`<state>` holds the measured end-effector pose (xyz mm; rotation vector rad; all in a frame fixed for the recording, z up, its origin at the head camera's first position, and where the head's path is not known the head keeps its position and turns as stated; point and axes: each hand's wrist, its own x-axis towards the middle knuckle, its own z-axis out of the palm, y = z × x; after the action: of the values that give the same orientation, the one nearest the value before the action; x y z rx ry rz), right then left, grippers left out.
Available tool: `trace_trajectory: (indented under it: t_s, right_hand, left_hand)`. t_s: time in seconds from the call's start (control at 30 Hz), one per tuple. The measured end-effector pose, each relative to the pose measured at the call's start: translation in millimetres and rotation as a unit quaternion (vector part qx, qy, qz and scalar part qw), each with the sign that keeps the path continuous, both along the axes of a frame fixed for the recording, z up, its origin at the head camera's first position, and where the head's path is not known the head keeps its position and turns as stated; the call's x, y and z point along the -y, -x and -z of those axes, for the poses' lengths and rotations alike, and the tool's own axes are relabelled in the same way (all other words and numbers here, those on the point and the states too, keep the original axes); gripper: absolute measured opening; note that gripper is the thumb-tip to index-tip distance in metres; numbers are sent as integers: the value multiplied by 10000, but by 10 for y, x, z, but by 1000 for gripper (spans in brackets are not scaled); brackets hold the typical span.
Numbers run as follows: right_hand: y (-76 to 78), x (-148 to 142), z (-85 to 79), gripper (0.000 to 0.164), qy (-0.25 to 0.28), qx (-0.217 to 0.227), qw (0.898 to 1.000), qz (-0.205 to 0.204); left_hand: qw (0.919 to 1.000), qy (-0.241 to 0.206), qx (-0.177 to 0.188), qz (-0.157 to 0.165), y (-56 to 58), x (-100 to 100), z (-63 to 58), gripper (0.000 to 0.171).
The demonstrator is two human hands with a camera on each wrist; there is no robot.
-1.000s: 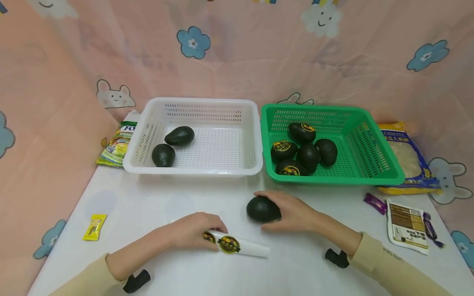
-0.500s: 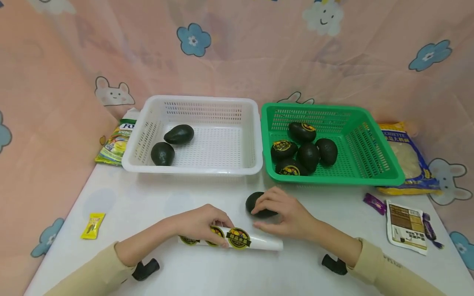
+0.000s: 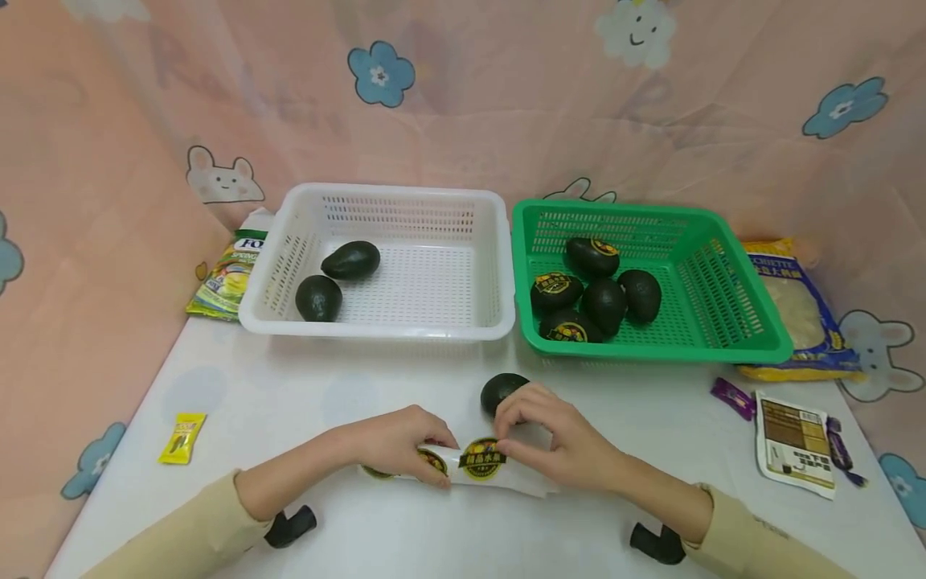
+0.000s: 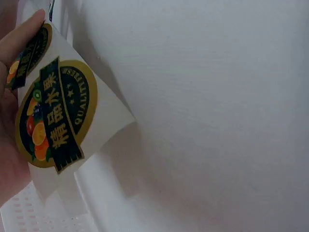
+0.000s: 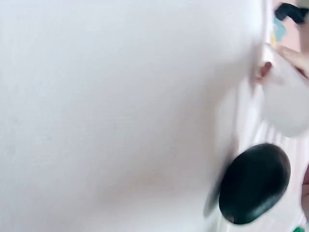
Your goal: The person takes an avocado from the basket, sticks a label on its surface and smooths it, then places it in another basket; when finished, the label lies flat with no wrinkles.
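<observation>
Head: sticker strip nearly left-to-right

Label sheet, held by the left fingers, was white | Its round labels were black and gold with multicoloured fruit | Avocado, just beyond the right fingers, was plain blackish green | White basket and green basket, beyond the fingers, were slotted | Backdrop, beyond all, was pink with blue flowers
</observation>
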<state>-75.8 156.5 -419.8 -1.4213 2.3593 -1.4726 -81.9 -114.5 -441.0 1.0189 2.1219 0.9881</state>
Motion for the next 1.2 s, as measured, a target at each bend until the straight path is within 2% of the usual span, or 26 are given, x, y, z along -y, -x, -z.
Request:
trace_trajectory:
  t_s: [0.07, 0.13, 0.23, 0.3, 0.37, 0.43, 0.5, 0.6, 0.8, 1.0, 1.2]
  right_hand:
    - [22, -70, -24, 7, -47, 735, 9964, 422]
    - [61, -145, -43, 5, -189, 1254, 9882, 853]
    - [133, -240, -48, 3, -452, 1636, 9760, 1362]
    - [173, -283, -41, 5, -650, 1810, 9676, 1635]
    - [205, -304, -32, 5, -758, 2037, 9593, 1802]
    - [227, -312, -8, 5, -823, 2212, 9537, 1865]
    - [242, -304, 12, 5, -855, 2341, 9505, 1858]
    - [255, -285, 32, 5, -919, 2392, 9491, 1832]
    - [264, -259, 43, 5, -1115, 2312, 9476, 1900]
    - [265, -245, 93, 5, -1286, 1841, 9536, 2006]
    - [263, -227, 114, 11, -1479, 1352, 9555, 2165]
  left_hand:
    - [9991, 117, -346, -200, 4, -27, 6, 49]
    - [9956, 88, -631, -680, 20, -76, 3, 59]
    - [9827, -282, -962, -1556, 89, -196, 9, 62]
    - [9744, -577, -1114, -1865, 163, -300, 26, 65]
    - [9713, -762, -1309, -1832, 242, -408, 60, 70]
    - [9734, -859, -1430, -1569, 301, -506, 83, 73]
    - [9746, -992, -1529, -1304, 336, -578, 100, 71]
    - [9747, -1148, -1532, -1154, 342, -624, 101, 65]
    - [9747, -1268, -1329, -1275, 319, -617, 115, 63]
    - [9742, -1244, -1253, -1405, 283, -609, 124, 63]
    - [9742, -1239, -1111, -1522, 264, -606, 115, 48]
